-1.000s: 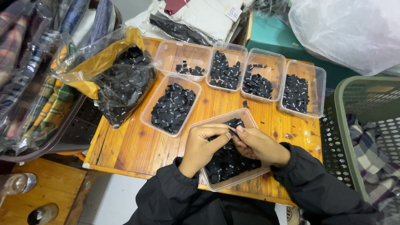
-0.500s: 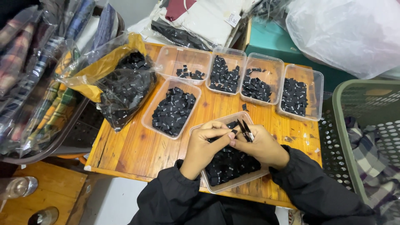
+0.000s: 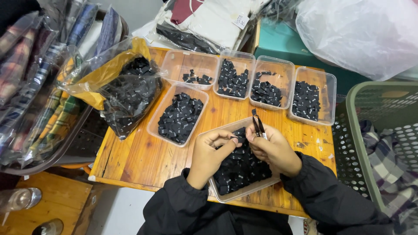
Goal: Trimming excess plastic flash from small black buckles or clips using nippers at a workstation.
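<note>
My left hand [image 3: 211, 152] pinches a small black label between thumb and forefinger over a clear plastic tray [image 3: 217, 196] full of black labels [image 3: 241, 167]. My right hand [image 3: 272, 148] holds a thin stack of black labels [image 3: 257, 124] upright, fingers closed on it. Both hands meet above that nearest tray on the wooden table [image 3: 139, 159]. Black sleeves cover both arms.
Several more clear trays of black labels stand behind: one at left-centre [image 3: 178, 115] and a back row [image 3: 270, 87]. A plastic bag of black labels [image 3: 126, 93] lies at the left. A green mesh basket [image 3: 361, 143] stands right, bagged plaid cloth [image 3: 39, 87] left.
The hands lifted slightly off the tray; the right hand raised its stack of labels upright while the left hand brought a single label toward it.
</note>
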